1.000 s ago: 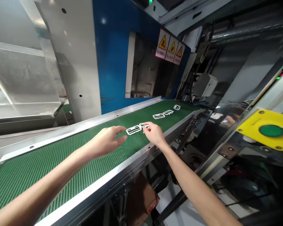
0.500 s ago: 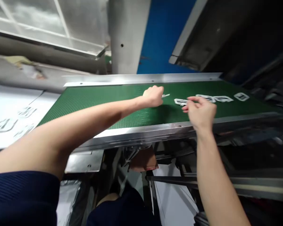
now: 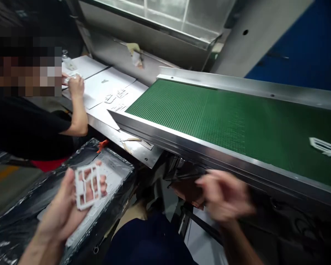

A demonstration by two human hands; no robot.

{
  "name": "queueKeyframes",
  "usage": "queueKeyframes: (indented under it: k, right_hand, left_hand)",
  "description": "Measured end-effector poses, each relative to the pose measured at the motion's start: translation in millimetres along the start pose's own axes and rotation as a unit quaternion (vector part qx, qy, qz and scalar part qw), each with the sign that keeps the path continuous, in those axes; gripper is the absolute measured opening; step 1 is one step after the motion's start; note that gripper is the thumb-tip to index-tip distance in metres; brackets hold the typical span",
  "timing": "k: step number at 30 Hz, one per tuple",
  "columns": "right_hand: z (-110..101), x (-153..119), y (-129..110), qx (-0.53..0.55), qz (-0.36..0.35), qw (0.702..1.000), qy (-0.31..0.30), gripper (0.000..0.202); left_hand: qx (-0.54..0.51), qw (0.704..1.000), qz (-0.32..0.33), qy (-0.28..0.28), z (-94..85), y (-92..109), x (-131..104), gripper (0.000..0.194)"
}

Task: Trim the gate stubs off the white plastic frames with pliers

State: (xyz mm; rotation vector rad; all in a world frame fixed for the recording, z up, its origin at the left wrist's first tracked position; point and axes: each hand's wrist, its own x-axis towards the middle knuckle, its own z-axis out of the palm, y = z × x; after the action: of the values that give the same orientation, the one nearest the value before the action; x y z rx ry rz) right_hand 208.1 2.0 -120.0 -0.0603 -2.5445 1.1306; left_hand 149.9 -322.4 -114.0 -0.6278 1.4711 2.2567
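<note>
Left grip (image 3: 63, 213): head view; palm turned up, thumb along one side of the white frame (image 3: 85, 187), fingers spread behind it and showing through its openings; a light, partly open hold.
White frame: in the left grip, its slatted face toward the camera, its long axis running roughly up and down the view, slightly tilted; above the film-lined container (image 3: 30, 206), well apart from the belt.
Right grip (image 3: 224, 195): on the near side of the belt's metal rail (image 3: 209, 144); fingers bent inward, blurred; whether it has hold of anything cannot be told.
Hand spacing: the white frame lies to the left of the right grip, well apart; the left grip is the nearer, being in contact.
Belt piece (image 3: 327, 146): on the green belt (image 3: 182, 106), beyond and to the right of the right grip, which is the nearer of the two.
Counter (image 3: 138, 156): beyond the left grip; loose white pieces (image 3: 121, 94) on pale sheets, a co-worker's hand (image 3: 76, 88) near its far end.
</note>
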Motion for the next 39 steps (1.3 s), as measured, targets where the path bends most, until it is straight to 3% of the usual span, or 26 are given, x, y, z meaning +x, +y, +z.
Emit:
queueKeyframes:
  k: [1, 3, 5, 6, 9, 13, 20, 24, 29, 32, 35, 39]
  right_hand:
    - [34, -2, -2, 0.023, -0.033, 0.999, -0.034, 0.030]
    - [97, 3, -4, 0.030, -0.083, 0.986, -0.141, 0.026]
    - [147, 14, -1, -0.020, -0.087, 0.962, -0.258, 0.027]
    - [168, 21, 2, -0.049, -0.079, 0.954, -0.287, 0.028]
    - [216, 43, 11, -0.115, -0.054, 0.942, -0.311, 0.030]
    - [266, 71, 16, -0.190, -0.047, 0.927, -0.320, 0.036]
    - [330, 111, 18, -0.276, -0.050, 0.907, -0.314, 0.081]
    - [346, 120, 22, -0.306, -0.031, 0.903, -0.298, 0.084]
    - [347, 121, 15, -0.319, 0.014, 0.904, -0.286, 0.088]
    - [339, 121, 4, -0.301, 0.042, 0.908, -0.289, 0.069]
    - [317, 116, -7, -0.257, 0.082, 0.915, -0.301, 0.039]
    - [258, 95, -26, -0.169, 0.135, 0.925, -0.312, 0.021]
  left_hand:
    - [-0.049, 0.998, -0.029, 0.032, -12.1, -22, -6, 0.042]
    - [-0.137, 0.988, -0.064, 0.029, -25.5, -57, -15, 0.038]
    - [-0.209, 0.975, -0.073, 0.006, -30.3, -76, -17, 0.036]
    - [-0.234, 0.969, -0.078, -0.008, -31.4, -81, -16, 0.036]
    - [-0.266, 0.959, -0.087, -0.039, -35.1, -78, -8, 0.035]
    - [-0.268, 0.957, -0.092, -0.066, -46.5, -60, 2, 0.037]
    - [-0.284, 0.954, -0.079, -0.058, -72.7, -43, 16, 0.039]
    - [-0.290, 0.952, -0.079, -0.052, -85.6, -42, 22, 0.041]
    - [-0.298, 0.950, -0.083, -0.041, -95.6, -41, 29, 0.043]
    - [-0.302, 0.949, -0.086, -0.038, -98.0, -38, 35, 0.042]
    - [-0.287, 0.952, -0.095, -0.041, -96.7, -35, 44, 0.039]
    - [-0.173, 0.973, -0.131, -0.084, -80.4, -35, 57, 0.032]
